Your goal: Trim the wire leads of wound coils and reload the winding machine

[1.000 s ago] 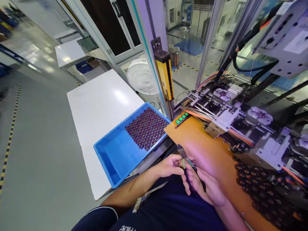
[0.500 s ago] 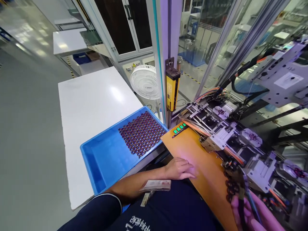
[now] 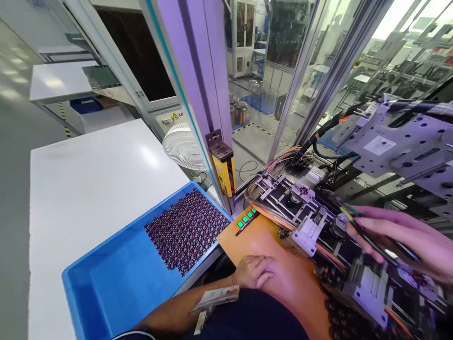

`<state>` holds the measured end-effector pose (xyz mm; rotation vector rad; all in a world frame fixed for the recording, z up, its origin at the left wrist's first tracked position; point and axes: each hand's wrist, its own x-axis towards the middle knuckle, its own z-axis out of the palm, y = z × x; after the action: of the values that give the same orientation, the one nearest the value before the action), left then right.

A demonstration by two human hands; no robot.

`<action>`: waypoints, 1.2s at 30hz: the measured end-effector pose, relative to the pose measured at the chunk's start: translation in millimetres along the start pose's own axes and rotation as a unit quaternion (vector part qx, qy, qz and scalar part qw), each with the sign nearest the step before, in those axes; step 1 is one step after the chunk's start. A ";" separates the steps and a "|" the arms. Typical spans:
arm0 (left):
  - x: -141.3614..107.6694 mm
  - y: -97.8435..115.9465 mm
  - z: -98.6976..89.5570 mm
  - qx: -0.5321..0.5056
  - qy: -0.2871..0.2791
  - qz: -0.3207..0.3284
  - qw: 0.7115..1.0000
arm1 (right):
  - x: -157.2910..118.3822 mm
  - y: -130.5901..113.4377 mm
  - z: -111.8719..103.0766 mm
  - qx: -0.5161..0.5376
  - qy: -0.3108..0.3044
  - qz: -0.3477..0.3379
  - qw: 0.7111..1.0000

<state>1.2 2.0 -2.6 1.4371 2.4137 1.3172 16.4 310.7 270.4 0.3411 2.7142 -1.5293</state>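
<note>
My left hand (image 3: 253, 272) lies on the orange work surface (image 3: 283, 288), its fingers loosely bent and holding nothing. On the right, over the machine, my right hand (image 3: 392, 229) is closed around a pair of pliers (image 3: 349, 215) with dark handles and yellow and green edges. The pliers' tip points left, beside a metal station of the machine (image 3: 306, 233); whether it touches anything I cannot tell. A small round dark-red part (image 3: 303, 190) sits in a holder just left of the tip. Dark ring-shaped parts (image 3: 343, 314) are piled by the surface's right edge.
A blue bin (image 3: 116, 283) with many small round parts (image 3: 187, 231) in its right half stands on a white table (image 3: 88, 189). Green-lit buttons (image 3: 245, 219) lie at the orange surface's far corner. A yellow sensor bar (image 3: 223, 172) is fixed to the frame post; a white fan (image 3: 186, 146) stands behind.
My right hand has risen with the pliers from the dark parts at the lower right to over the machine. My left hand stays on the surface. The view has turned right.
</note>
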 end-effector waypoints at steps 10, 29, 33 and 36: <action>-5.5 -13.5 11.5 0.029 0.025 0.046 0.998 | 96.4 -7.4 18.6 0.075 -0.230 0.242 0.940; -9.3 5.4 7.9 0.051 0.127 -0.026 0.990 | 110.6 -32.7 32.1 -0.005 -0.203 0.361 0.910; -7.1 2.4 7.1 0.052 0.140 -0.003 0.989 | 104.8 -39.0 34.7 -0.004 -0.228 0.326 0.918; -4.8 1.0 5.5 0.054 0.146 0.012 0.988 | 91.0 -45.6 26.2 0.018 -0.222 0.228 0.948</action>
<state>7.0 2.2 -7.2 1.3869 2.6949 1.5195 -83.8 282.5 284.9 0.5085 2.0820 -1.3275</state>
